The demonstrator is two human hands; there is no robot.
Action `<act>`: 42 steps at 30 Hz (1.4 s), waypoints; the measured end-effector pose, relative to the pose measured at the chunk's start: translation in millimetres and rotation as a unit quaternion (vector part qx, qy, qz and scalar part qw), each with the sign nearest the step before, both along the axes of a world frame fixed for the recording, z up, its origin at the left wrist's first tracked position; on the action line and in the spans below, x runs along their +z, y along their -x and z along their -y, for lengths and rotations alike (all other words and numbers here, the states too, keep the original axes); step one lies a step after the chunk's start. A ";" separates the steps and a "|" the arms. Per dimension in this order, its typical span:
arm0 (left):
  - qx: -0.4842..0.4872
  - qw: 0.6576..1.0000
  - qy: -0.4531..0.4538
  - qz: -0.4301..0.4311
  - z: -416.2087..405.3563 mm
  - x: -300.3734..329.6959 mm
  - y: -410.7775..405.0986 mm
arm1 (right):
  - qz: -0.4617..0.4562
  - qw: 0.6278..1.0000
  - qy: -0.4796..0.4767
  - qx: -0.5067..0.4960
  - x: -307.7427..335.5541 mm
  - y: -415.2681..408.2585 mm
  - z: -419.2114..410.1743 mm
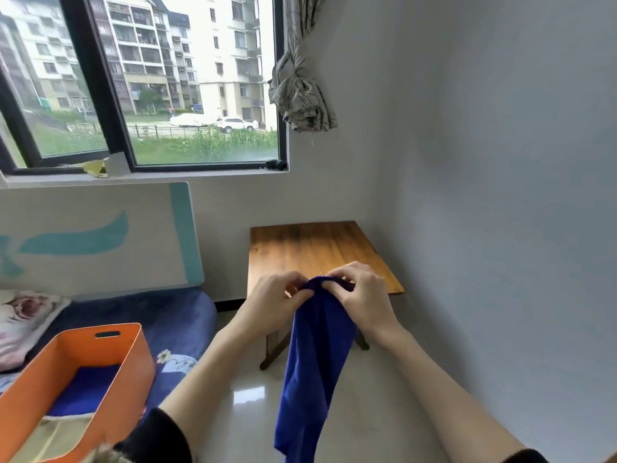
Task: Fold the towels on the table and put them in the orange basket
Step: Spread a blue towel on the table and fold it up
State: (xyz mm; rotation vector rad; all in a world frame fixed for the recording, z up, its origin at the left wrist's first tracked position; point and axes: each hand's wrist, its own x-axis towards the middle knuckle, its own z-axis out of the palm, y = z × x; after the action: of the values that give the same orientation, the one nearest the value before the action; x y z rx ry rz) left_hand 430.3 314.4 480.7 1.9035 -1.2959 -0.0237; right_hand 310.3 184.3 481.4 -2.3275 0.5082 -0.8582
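Observation:
A blue towel point(314, 362) hangs down in the air in front of the small wooden table point(310, 248). My left hand point(277, 299) and my right hand point(360, 292) both pinch its top edge, close together. The orange basket point(130, 355) stands on the bed at the lower left. Inside it lie a folded blue towel point(86, 389) and a pale yellow one point(56, 432).
The bed with a dark blue cover point(167, 315) and a flowered pillow point(23, 319) fills the left. A glossy tiled floor point(247, 392) runs between bed and table. The grey wall point(500, 228) stands close on the right. Beyond are a window point(167, 81) and a knotted curtain point(300, 91).

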 end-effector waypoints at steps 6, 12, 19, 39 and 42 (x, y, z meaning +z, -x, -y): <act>0.027 0.999 0.038 0.000 57.5 12.4 -79.8 | -0.028 0.953 -0.281 0.111 -35.6 -68.2 69.1; 0.121 0.992 0.009 -0.025 88.5 2.0 -168.5 | 0.041 0.950 -0.300 0.078 -30.2 -135.1 119.0; -0.012 0.994 -0.073 -0.079 143.9 3.7 -264.9 | -0.043 0.986 -0.140 0.086 -3.0 -254.9 161.3; 0.080 0.978 0.183 -0.060 302.8 50.6 -464.0 | -0.045 0.958 -0.283 -0.015 -64.7 -418.1 291.1; 0.157 0.962 0.200 -0.100 308.2 37.1 -498.0 | -0.098 0.957 -0.269 -0.038 -79.4 -415.5 334.2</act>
State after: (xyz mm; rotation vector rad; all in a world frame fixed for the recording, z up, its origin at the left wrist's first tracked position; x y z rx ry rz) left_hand 928.4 6.3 517.8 1.6828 -0.7827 0.1912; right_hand 725.8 -149.9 402.0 -1.9001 0.8084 -0.4441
